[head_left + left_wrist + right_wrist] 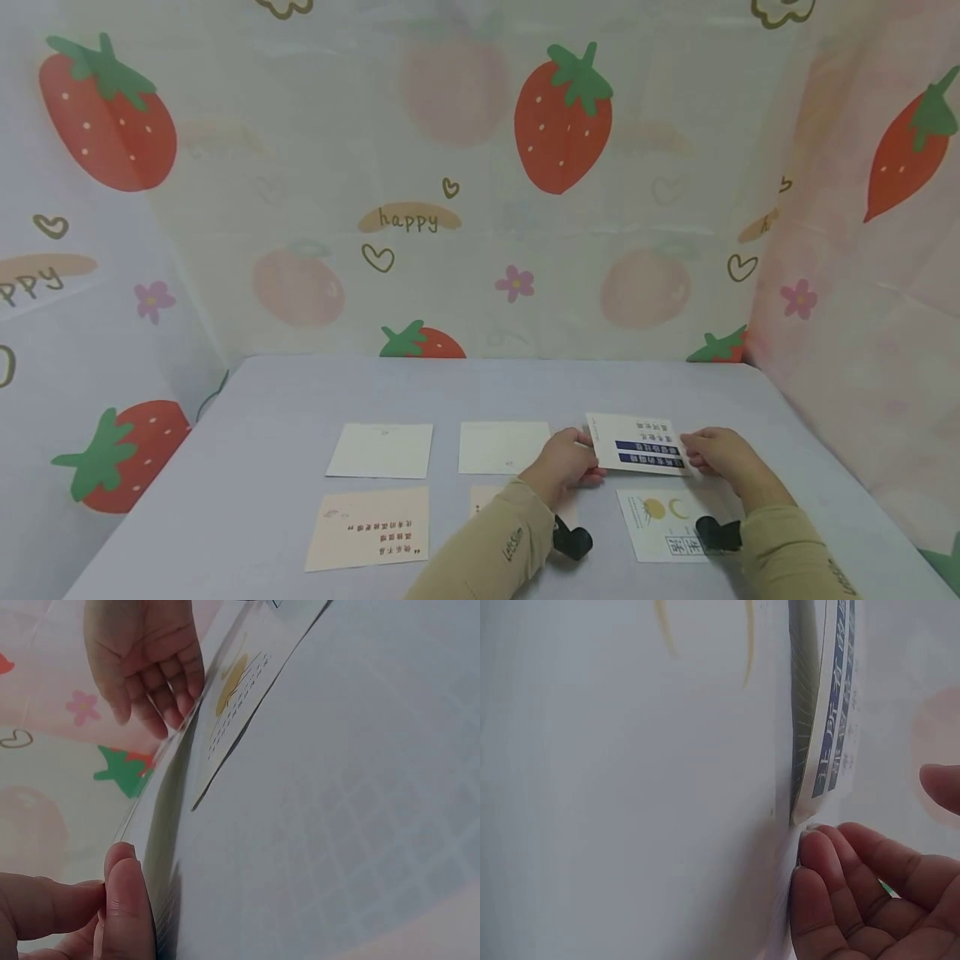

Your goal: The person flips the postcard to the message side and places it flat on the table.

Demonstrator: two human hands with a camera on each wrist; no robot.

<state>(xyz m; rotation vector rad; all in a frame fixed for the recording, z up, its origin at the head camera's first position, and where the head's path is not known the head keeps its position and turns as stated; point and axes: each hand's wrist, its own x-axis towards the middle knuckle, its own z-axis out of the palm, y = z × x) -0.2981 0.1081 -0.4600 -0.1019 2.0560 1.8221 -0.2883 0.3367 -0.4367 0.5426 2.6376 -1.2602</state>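
Observation:
A white card [637, 444] with printed characters and two dark blue bands is at the back right of the card layout, its edge slightly raised from the table. My left hand [564, 460] pinches its left edge between thumb and fingers. At the opposite edge is my right hand [723, 454]; in the right wrist view its fingertips [821, 859] are beside the card's corner, the thumb held apart. Nearer me, below that card, lies a white card with a sun and moon [652, 533], partly covered by the right wrist's black camera.
Two white cards [380, 451] [495, 447] lie in the back row to the left. A pale pink card with writing [367, 529] is at front left. Another pink card [482, 498] is mostly behind my left forearm. Patterned cloth walls [480, 167] surround the white table [262, 417].

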